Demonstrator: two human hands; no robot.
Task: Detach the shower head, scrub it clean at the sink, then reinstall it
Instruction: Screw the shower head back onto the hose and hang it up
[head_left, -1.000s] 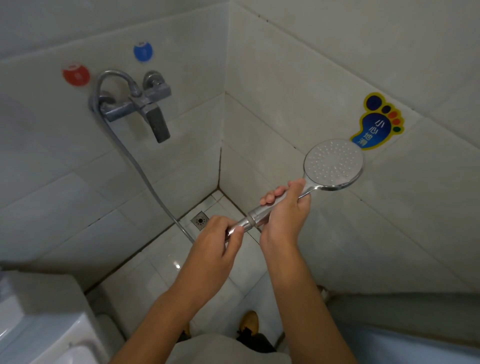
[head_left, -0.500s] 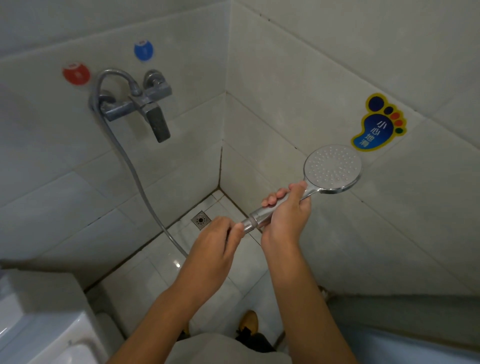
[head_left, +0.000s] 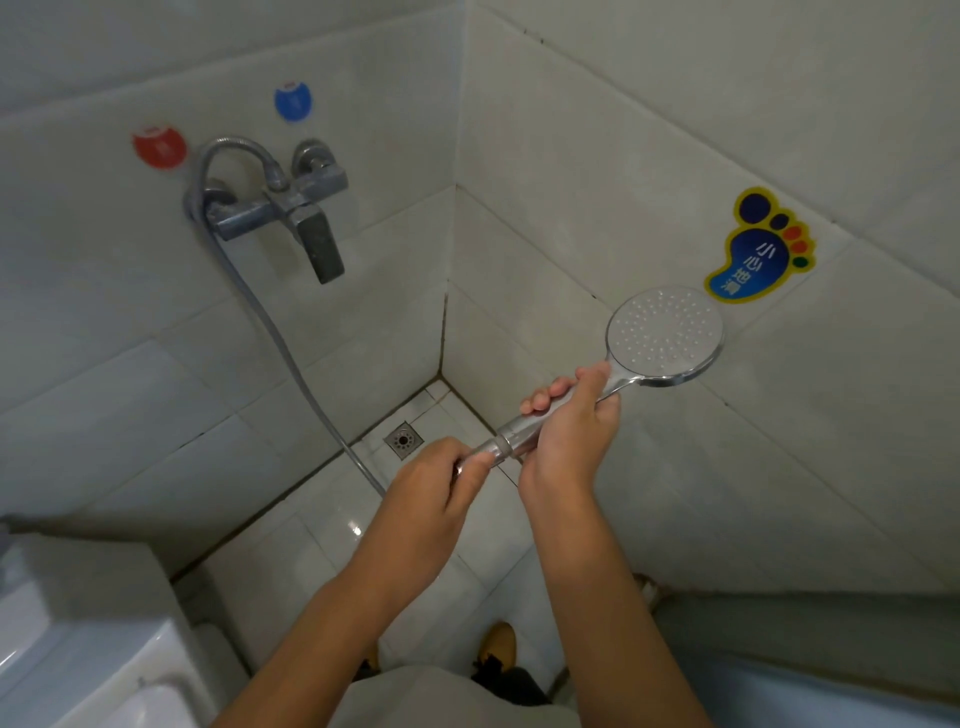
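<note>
At the tiled corner of a shower stall, a person holds a shower head (head_left: 665, 340) out over the floor drain (head_left: 403, 439), its round spray face turned up toward the wearer and lying just below a blue foot-shaped warning sticker (head_left: 759, 248) on the right-hand wall. The right hand (head_left: 571, 421) is wrapped round the chrome handle, fingers curled over the top. The left hand (head_left: 436, 483) pinches the metal nut at the handle's base, thumb and fingers closed on it, where the hose (head_left: 270, 332) meets the head. That hose runs back up the left wall to the mixer tap (head_left: 291, 208), below red and blue temperature markers (head_left: 158, 147).

The head is already off any wall holder, none of which is in view, but it looks to be joined to the hose as yet: no gap shows at the coupling, though the left fingers hide part of it. By that reading the job is in its opening step, the unscrewing. Everything else remains: freeing the head, carrying it to the sink, scrubbing it and refitting it. A white fixture (head_left: 78, 649) sits at lower left; whether that is the sink cannot be told.
</note>
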